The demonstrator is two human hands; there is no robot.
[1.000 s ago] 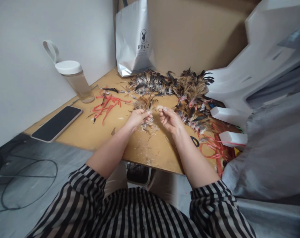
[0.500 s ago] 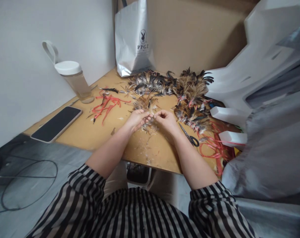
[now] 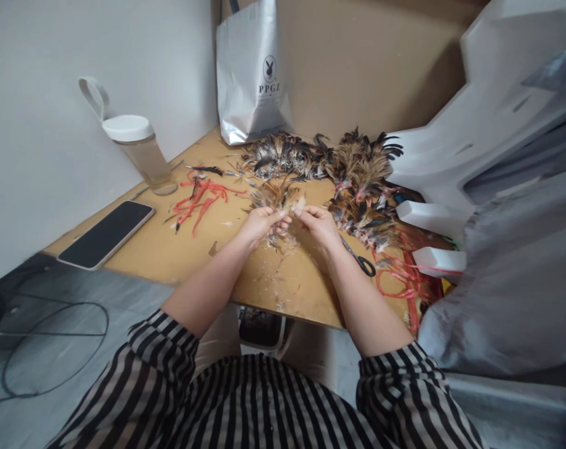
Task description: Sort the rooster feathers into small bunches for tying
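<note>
Over the tabletop, my left hand (image 3: 263, 224) and my right hand (image 3: 319, 224) are close together, thumbs and fingertips pinched. Between and just above the fingertips shows a pale, fluffy feather (image 3: 298, 202), which both pinches seem to grip; its base is too small to make out. Directly behind the hands lies a small pile of brown feathers (image 3: 268, 194), partly covered by the fingers. Bits of white down (image 3: 287, 242) are strewn on the wood below them. Black-handled scissors (image 3: 367, 266) lie beside my right wrist, their blades partly hidden by it.
Bundled dark and brown feathers (image 3: 358, 156) line the back and right of the table (image 3: 171, 262). Red strips (image 3: 201, 202) lie left, more red ribbon (image 3: 399, 277) right. A phone (image 3: 108, 234), a lidded bottle (image 3: 145, 159) and a silver bag (image 3: 250, 81) stand or lie around.
My right hand has shifted slightly right and up, its wrist now covering more of the scissors. The pale feather shows more clearly above the fingertips. My left hand has barely moved.
</note>
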